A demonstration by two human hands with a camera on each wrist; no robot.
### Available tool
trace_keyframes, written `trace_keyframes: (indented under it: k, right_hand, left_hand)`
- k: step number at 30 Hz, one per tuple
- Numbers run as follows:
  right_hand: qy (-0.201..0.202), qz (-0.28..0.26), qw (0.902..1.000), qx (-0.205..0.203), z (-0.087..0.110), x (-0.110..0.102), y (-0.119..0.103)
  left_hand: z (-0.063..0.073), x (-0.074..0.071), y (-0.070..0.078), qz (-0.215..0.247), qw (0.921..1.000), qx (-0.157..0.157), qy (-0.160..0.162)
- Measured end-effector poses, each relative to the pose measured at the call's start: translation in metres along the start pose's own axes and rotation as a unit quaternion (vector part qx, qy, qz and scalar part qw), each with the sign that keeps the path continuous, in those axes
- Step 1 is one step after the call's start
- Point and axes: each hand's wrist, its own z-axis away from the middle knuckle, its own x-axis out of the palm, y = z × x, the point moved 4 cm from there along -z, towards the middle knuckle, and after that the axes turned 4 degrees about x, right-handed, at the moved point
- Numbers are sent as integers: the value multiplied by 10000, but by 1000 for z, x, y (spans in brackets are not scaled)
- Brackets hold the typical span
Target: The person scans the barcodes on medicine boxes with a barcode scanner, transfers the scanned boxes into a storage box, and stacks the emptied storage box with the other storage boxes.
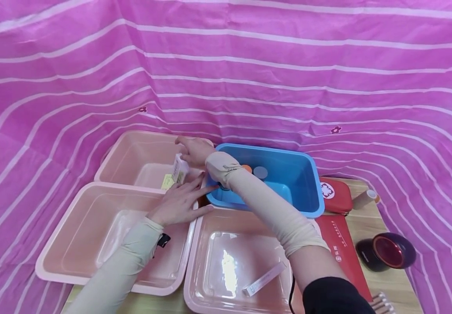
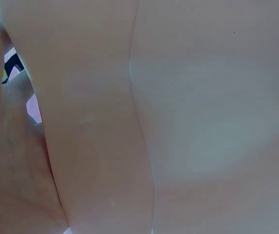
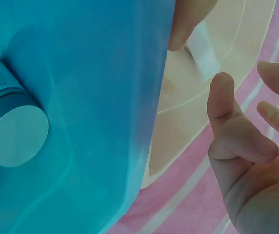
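My right hand hangs over the far left pink bin, near the blue bin's left end. Its fingers are loosely bent with nothing between them, as the right wrist view shows. Just below it, a small white box stands tilted in that pink bin, beside a yellow label; the box looks blurred in the right wrist view. My left hand lies across the meeting rims of the bins, fingers spread and fairly straight, fingertips at the rim of the blue bin. The pink bin wall fills most of the left wrist view.
Inside the blue bin lie a grey-capped bottle and an orange-topped item. The near right pink bin holds a long slim box. Rightward are a red case, a red folder and a dark cup.
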Motion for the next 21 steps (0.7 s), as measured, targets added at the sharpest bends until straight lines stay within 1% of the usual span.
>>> trace_keyframes:
  k: [2, 4, 6, 9, 12, 14, 18, 21]
  right_hand:
    - [118, 108, 9998, -107, 5, -2, 0]
    - [185, 114, 9997, -130, 11, -4, 0]
    - [278, -22, 9994, -200, 22, -8, -2]
    - [368, -311, 9980, -418, 44, -15, -6]
    - [376, -431, 9967, -582, 76, -18, -7]
    - [377, -439, 9964, -613, 101, -18, -4]
    - [412, -467, 9959, -658, 150, -11, 8]
    - [377, -410, 9962, -668, 183, -2, 18]
  left_hand:
    - [0, 0, 0, -8, 10000, -36, -7]
    - [1, 0, 0, -41, 10000, -52, -19]
    - [1, 0, 0, -85, 9999, -59, 3]
    - [2, -1, 0, -198, 9997, 35, 142]
    - [2, -1, 1, -272, 9991, 169, 290]
    - [2, -1, 2, -277, 9990, 175, 319]
    - [2, -1, 1, -157, 9996, -65, 214]
    - [2, -1, 0, -57, 9997, -203, 93]
